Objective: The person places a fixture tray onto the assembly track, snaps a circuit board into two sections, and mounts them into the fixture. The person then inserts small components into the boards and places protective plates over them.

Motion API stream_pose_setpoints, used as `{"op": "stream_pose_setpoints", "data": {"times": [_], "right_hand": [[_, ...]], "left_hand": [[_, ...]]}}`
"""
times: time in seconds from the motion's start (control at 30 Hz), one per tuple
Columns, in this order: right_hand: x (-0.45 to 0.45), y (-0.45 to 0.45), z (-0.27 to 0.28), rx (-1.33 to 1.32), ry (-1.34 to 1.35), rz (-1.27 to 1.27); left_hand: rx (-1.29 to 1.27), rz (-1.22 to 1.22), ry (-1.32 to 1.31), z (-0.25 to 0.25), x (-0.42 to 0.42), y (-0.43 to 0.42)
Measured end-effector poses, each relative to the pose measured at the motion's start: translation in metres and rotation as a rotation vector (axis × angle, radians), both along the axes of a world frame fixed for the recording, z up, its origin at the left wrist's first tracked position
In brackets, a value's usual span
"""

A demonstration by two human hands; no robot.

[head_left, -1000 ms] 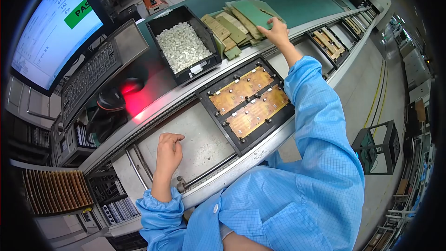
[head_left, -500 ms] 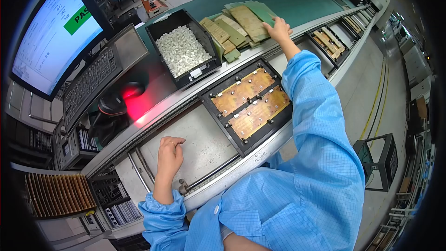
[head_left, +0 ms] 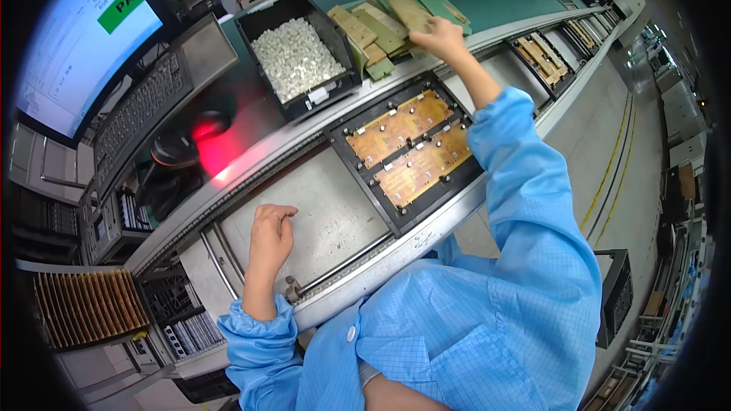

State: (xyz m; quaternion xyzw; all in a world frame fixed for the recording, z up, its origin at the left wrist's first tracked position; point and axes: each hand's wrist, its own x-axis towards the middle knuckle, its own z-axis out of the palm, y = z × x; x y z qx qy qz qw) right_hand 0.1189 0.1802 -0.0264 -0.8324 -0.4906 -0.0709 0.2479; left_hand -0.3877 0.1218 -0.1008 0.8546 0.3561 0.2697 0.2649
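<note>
My right hand (head_left: 439, 36) is at the stack of boards, its fingers closed on the edge of a tan circuit board (head_left: 409, 14). That board lies tilted over other green and tan boards (head_left: 375, 30). My left hand (head_left: 271, 237) hangs over the bare metal of the conveyor (head_left: 335, 224), fingers curled in, with nothing visible in them. Between my hands, a black carrier frame (head_left: 368, 192) sits on the conveyor rails. It holds two amber circuit boards (head_left: 403, 128) side by side, with small white and black parts on them.
A black bin (head_left: 283, 110) of small white parts stands left of the stack. Beyond it are a glowing red scanner (head_left: 179, 146), a keyboard (head_left: 141, 110) and a monitor (head_left: 91, 38). More loaded carriers (head_left: 542, 62) sit farther along the conveyor. A slotted rack (head_left: 87, 308) is at lower left.
My right hand has moved left and nearer to me, and the tan board's near end has swung with it. My left hand stays curled over the conveyor. The view has shifted slightly.
</note>
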Motion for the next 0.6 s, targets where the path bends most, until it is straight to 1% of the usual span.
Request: {"op": "stream_pose_setpoints", "data": {"times": [0.03, 0.07, 0.13, 0.2, 0.27, 0.3, 0.33, 0.37, 0.5, 0.6], "right_hand": [[-0.021, -0.022, 0.017, 0.08, 0.151, -0.021], [-0.033, -0.044, 0.024, 0.101, 0.416, 0.023], [-0.061, -0.09, 0.001, 0.331, 0.564, 0.244], [-0.122, -0.148, 0.004, 0.291, 0.431, 0.303], [-0.175, -0.194, -0.013, 0.22, 0.262, 0.197], [-0.189, -0.204, -0.023, 0.226, 0.207, 0.224], [-0.201, -0.211, -0.033, 0.231, 0.154, 0.253], [-0.212, -0.215, -0.039, 0.194, 0.16, 0.208], [-0.223, -0.211, -0.055, 0.164, 0.169, 0.204], [-0.224, -0.207, -0.06, 0.154, 0.11, 0.214]], "left_hand": [[-0.021, 0.002, 0.003, 0.002, -0.001, -0.001], [-0.024, 0.001, 0.0, 0.004, -0.001, -0.001], [-0.018, -0.003, -0.002, 0.004, -0.001, -0.002], [-0.023, -0.019, 0.003, -0.002, 0.0, -0.001], [-0.017, -0.042, 0.013, -0.005, 0.001, -0.001], [-0.018, -0.052, 0.017, -0.005, 0.002, -0.001], [-0.021, -0.06, 0.022, -0.006, 0.002, -0.003], [-0.028, -0.061, 0.028, -0.006, 0.002, -0.003], [-0.051, -0.068, 0.036, -0.004, 0.001, -0.004], [-0.048, -0.051, 0.036, -0.001, 0.001, -0.004]]}}
